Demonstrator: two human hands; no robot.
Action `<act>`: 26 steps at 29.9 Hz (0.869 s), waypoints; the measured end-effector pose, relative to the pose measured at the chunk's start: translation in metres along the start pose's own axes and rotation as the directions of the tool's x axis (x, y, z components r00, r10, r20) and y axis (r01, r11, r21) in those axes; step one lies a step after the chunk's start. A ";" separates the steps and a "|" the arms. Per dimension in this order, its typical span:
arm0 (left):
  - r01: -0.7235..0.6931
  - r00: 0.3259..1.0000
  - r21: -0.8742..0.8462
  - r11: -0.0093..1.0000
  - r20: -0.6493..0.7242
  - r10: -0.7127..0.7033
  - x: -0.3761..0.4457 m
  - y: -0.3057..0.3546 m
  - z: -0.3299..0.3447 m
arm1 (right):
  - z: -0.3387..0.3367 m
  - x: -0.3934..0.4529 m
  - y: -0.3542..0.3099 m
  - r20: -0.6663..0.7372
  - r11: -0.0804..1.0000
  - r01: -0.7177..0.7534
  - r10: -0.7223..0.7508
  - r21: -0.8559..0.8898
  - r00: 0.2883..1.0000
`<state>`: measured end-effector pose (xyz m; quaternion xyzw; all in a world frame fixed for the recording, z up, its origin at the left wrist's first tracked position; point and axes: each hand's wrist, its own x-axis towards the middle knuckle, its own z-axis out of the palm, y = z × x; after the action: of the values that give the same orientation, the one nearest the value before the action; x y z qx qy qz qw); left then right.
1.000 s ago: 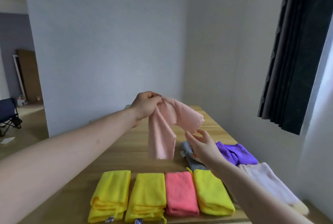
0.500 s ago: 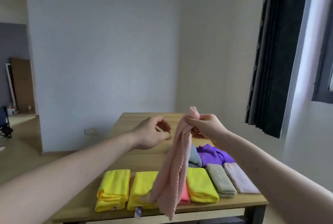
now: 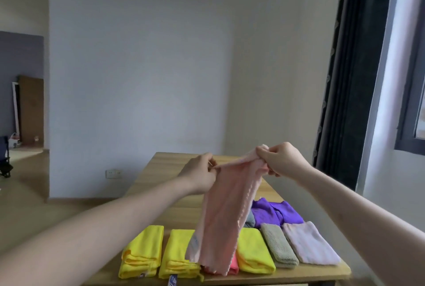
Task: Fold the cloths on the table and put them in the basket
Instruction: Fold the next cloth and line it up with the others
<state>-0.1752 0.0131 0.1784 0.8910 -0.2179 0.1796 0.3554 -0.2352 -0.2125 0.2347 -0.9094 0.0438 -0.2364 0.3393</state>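
Both hands, left hand (image 3: 202, 174) and right hand (image 3: 281, 159), pinch the peach cloth's (image 3: 224, 221) top edge, hanging above the table (image 3: 147, 177) centre; seven folded cloths lined up at 6 o'clock, purple cloth (image 3: 274, 213) unfolded, no basket visible, so folding partly done.

The near edge of the light wooden table (image 3: 158, 170) is taken up by a row of folded cloths: two yellow folded cloths (image 3: 143, 252) (image 3: 179, 255), a coral folded cloth (image 3: 233, 267) largely hidden, a third yellow folded cloth (image 3: 253, 251), a grey-green folded towel (image 3: 278, 247) and a pale pink folded cloth (image 3: 308, 244). Behind them at lower right a crumpled purple cloth (image 3: 273, 213) is seen. The centre is screened by the hanging peach cloth (image 3: 225, 216). Bare tabletop is left at the far end and along the left.
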 end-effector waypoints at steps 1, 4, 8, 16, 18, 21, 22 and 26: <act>0.007 1.000 -0.038 0.999 -0.012 -0.008 0.005 0.002 -0.005 | -0.002 0.002 0.004 0.004 0.995 -0.038 0.039 -0.094 0.999; -0.029 0.999 -0.093 0.995 -0.038 0.025 0.015 0.015 -0.021 | 0.001 0.002 0.014 -0.052 0.972 -0.084 0.075 -0.219 0.996; -0.120 0.992 -0.148 0.982 0.024 0.125 0.024 0.032 -0.039 | 0.013 -0.008 0.009 0.029 0.989 0.140 -0.138 -0.050 0.990; -0.209 0.966 -0.113 0.971 0.131 0.223 0.025 0.059 -0.064 | 0.038 -0.016 -0.009 0.266 0.943 0.248 -0.304 0.223 0.915; -0.228 0.966 0.006 0.974 0.123 0.226 0.023 0.058 -0.074 | 0.034 -0.016 -0.017 0.190 0.952 0.233 -0.271 0.200 0.944; -0.209 0.969 0.163 0.964 0.169 0.182 0.017 0.053 -0.088 | 0.025 -0.012 -0.027 0.153 0.958 0.122 -0.165 0.258 0.974; -0.186 0.968 0.182 0.965 0.204 0.148 0.016 0.050 -0.091 | 0.022 -0.011 -0.029 0.150 0.955 0.088 -0.135 0.284 0.979; -0.091 0.947 0.292 0.952 0.321 -0.008 0.016 0.038 -0.105 | 0.011 -0.008 -0.035 0.109 0.935 -0.037 -0.002 0.354 0.994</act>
<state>-0.1983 0.0584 0.2787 0.9474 -0.2610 0.0722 0.1708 -0.2400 -0.1777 0.2465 -0.8443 -0.0100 -0.1880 0.5017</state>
